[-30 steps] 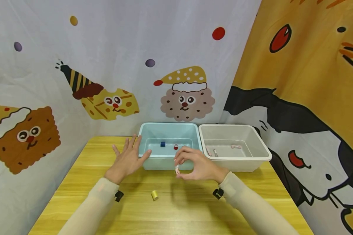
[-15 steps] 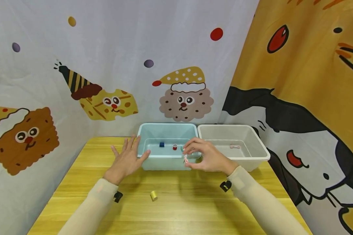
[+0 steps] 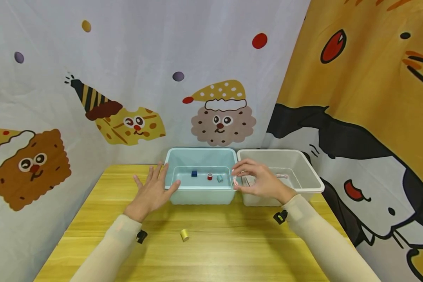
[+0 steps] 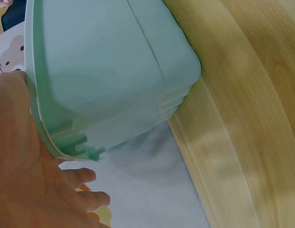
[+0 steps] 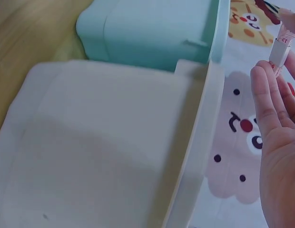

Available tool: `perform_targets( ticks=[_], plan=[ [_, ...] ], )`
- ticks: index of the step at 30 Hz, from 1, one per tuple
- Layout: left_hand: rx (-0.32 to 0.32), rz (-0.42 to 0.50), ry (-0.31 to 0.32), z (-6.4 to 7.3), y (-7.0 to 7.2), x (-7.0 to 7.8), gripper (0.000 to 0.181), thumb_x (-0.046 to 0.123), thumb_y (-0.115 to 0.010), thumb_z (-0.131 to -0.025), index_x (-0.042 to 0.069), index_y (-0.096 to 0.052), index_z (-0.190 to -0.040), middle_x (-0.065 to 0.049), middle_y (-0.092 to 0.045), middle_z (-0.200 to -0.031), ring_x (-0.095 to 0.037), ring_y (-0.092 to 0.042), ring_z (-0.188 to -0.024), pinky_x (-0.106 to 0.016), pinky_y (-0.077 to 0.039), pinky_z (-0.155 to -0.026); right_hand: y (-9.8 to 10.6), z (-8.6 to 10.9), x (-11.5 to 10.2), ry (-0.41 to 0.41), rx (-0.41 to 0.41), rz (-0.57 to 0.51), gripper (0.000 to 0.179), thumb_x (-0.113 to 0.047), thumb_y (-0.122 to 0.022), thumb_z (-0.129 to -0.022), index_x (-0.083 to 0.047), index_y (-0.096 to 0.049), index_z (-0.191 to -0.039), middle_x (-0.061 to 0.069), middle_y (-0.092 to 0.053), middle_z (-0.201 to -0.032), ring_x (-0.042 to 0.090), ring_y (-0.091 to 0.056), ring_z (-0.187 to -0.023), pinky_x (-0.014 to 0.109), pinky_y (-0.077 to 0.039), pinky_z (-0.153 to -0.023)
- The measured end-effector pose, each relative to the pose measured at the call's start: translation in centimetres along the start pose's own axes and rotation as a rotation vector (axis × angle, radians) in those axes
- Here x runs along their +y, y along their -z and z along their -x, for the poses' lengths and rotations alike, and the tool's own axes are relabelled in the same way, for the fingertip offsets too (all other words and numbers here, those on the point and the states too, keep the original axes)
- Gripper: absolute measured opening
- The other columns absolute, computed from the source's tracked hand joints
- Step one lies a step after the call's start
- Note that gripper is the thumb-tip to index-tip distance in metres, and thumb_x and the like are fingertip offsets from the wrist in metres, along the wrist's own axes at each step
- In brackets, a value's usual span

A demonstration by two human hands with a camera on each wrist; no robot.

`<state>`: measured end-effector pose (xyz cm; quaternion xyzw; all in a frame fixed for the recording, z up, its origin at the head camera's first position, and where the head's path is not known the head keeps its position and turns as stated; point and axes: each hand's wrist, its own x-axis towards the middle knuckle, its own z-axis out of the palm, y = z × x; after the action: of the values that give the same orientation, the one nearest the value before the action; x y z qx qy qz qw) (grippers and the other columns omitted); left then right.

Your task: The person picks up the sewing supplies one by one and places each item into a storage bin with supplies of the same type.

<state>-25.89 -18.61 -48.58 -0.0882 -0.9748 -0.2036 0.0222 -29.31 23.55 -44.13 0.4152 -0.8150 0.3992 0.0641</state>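
My right hand (image 3: 262,180) pinches a small folded tape measure (image 5: 281,51), pale pink with red figures and a white band around it. It is held above the touching rims of the light blue bin (image 3: 201,188) and the white bin (image 3: 285,190). My left hand (image 3: 151,194), fingers spread, rests at the light blue bin's left rim. In that bin lie a dark blue thread spool (image 3: 194,174), a red thread spool (image 3: 209,177) and a light blue spool (image 3: 220,178). The white bin contains another folded pink tape measure (image 3: 282,176); my right hand hides part of the bin.
A yellow thread spool (image 3: 185,235) lies on the wooden table (image 3: 211,254) in front of the bins. Behind the bins hangs a printed curtain (image 3: 137,58) with cartoon figures.
My right hand has moved right with the tape measure, from in front of the light blue bin to the rims between the bins, uncovering the light blue spool. My left hand stays put.
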Motion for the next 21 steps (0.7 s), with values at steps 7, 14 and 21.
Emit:
perform_targets(
  ticks=[7,14,21],
  plan=[
    [-0.009,-0.008,0.008,0.0,0.0,0.0,0.104,0.083,-0.036,-0.116,0.013,-0.017,-0.189,-0.019,-0.008,-0.198,-0.060,-0.008,-0.181,-0.101,0.007,-0.127,1.2,0.2,1.1,-0.007,0.052,-0.026,0.039,-0.008,-0.101,-0.091,-0.006,-0.083,-0.126,0.015,-0.077,-0.138,0.030,-0.084,-0.116,0.043,-0.071,-0.105],
    [0.006,0.008,-0.001,0.2,0.1,0.2,0.103,0.081,-0.039,-0.116,0.011,-0.018,-0.189,-0.018,-0.010,-0.198,-0.058,-0.001,-0.181,-0.101,0.011,-0.125,2.9,0.2,2.2,-0.030,0.096,-0.005,0.038,-0.005,-0.100,-0.092,-0.008,-0.084,-0.126,0.011,-0.077,-0.138,0.027,-0.082,-0.119,0.038,-0.070,-0.106],
    [0.013,0.001,-0.006,0.3,0.2,0.3,0.102,0.080,-0.039,-0.117,0.011,-0.018,-0.189,-0.017,-0.010,-0.198,-0.056,0.003,-0.182,-0.101,0.011,-0.125,4.6,0.6,3.2,-0.086,0.111,0.065,0.040,-0.009,-0.101,-0.092,-0.017,-0.085,-0.128,0.004,-0.077,-0.139,0.024,-0.083,-0.119,0.038,-0.070,-0.106]
  ],
)
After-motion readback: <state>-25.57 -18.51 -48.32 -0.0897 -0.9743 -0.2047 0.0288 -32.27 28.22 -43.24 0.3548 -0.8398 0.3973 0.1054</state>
